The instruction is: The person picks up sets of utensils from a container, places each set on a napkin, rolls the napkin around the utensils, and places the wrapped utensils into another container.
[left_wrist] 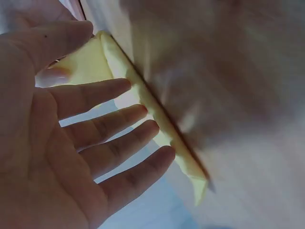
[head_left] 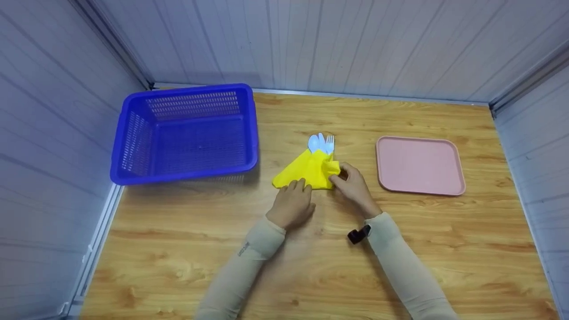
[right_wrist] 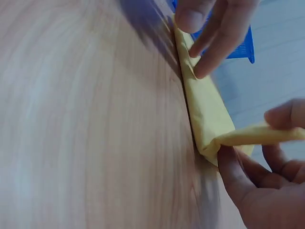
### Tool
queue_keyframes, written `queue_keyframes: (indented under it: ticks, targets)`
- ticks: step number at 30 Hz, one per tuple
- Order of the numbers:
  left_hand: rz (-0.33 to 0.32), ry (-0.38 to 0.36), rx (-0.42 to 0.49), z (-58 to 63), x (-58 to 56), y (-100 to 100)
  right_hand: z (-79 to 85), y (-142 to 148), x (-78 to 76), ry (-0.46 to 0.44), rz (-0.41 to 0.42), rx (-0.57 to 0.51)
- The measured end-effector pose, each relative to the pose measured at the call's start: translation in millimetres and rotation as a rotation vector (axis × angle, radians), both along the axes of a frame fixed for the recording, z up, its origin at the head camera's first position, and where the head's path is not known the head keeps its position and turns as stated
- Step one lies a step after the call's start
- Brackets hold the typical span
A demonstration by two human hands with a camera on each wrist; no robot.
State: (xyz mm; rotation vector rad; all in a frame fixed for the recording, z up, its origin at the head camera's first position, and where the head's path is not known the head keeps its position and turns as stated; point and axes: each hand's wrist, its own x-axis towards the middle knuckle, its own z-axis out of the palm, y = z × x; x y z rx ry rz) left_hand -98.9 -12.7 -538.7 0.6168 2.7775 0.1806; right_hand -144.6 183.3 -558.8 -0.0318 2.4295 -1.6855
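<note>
Seemingly folding step: right hand (head_left: 354,186) pinches raised napkin (head_left: 311,171) flap; left hand (head_left: 291,204), fingers spread, touches edge toward desk's (head_left: 322,271) near side. Next, likely: flap across cutlery (head_left: 314,143).

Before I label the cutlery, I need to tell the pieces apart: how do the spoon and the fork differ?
The spoon ends in a rounded bowl, while the fork ends in separate tines. In the head view, the spoon lies left of the knife and the fork right of it. Both are pale, point away from the person, and have their lower parts covered by the yellow napkin.
</note>
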Motion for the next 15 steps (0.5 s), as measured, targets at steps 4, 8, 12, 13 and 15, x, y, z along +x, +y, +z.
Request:
queue_keyframes:
  ticks: [4,8,12,13,15]
  targets:
    - [0.014,-0.023,0.048,-5.1,0.0,-3.5,-1.6,-1.6,2.2,0.032,0.053,-0.014]
    - [0.016,-0.031,0.074,-7.5,0.1,-5.6,-3.8,-3.2,4.9,0.086,0.088,0.059]
    - [0.010,-0.041,0.083,-8.7,0.3,-7.5,-4.0,-7.2,7.5,0.158,0.128,0.174]
    - [0.008,-0.040,0.083,-8.7,0.6,-7.9,-3.9,-8.3,8.1,0.177,0.139,0.207]
    - [0.006,-0.016,0.083,-8.4,1.9,-8.9,-3.5,-10.8,9.2,0.211,0.159,0.264]
